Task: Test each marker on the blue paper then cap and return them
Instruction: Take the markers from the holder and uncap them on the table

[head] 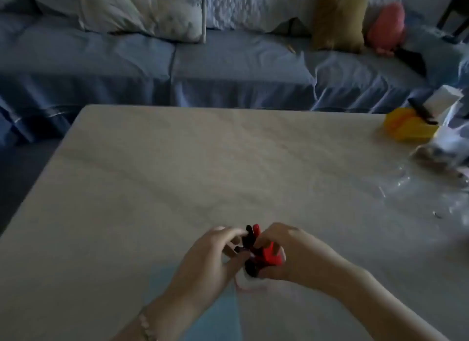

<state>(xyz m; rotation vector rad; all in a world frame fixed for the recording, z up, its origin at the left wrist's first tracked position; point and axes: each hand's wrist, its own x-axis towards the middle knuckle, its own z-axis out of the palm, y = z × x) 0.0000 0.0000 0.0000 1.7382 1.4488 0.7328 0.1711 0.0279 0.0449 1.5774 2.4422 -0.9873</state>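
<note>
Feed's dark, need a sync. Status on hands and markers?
Left hand and right hand both grip the markers, red and black bunch. Blue paper under left forearm. Nothing blocking; yellow box far right.

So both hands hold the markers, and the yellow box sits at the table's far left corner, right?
Almost. The head view shows the yellow box at the table's far right corner. The left hand and right hand do hold the markers.

The light is dim. A pale worktop (203, 163) stands before a long sofa (228, 69) draped in blue cloth. On the sofa sit a floral cushion (152, 15), a mustard cushion (338, 18) and a pink cushion (387, 23).
</note>
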